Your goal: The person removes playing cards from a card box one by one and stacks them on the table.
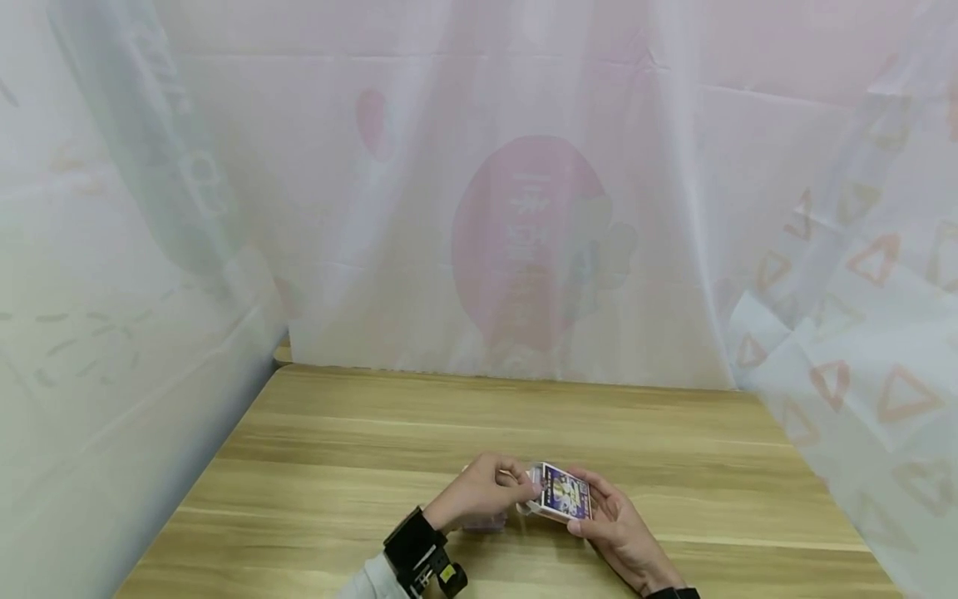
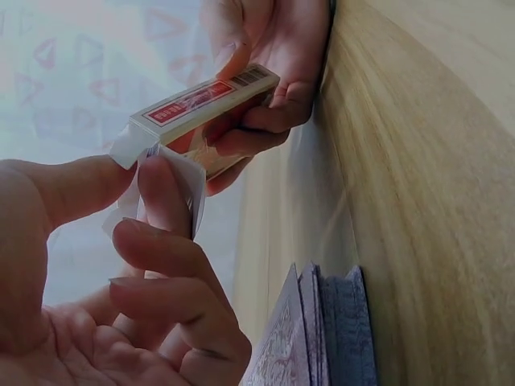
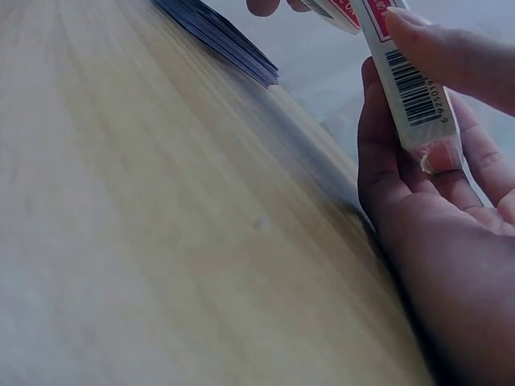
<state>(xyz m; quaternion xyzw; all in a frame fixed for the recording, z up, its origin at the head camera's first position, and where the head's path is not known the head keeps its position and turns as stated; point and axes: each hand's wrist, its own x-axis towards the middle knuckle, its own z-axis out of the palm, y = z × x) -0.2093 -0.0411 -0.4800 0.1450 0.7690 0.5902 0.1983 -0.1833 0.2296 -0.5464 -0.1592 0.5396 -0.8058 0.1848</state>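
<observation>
My right hand holds a playing-card box with a purple printed face, the thumb on one narrow side and the fingers beneath. In the right wrist view, a barcode shows on that side, near a crinkled clear wrap at the end. My left hand is at the box's other end, where its thumb and index finger pinch the opened flap. Below the left hand, a stack of playing cards lies on the table; in the head view that hand mostly covers it. What is inside the box cannot be seen.
The wood-grain table spreads around both hands. Printed, translucent curtains hang behind it and along both sides. A black strap with a small camera sits on the left wrist.
</observation>
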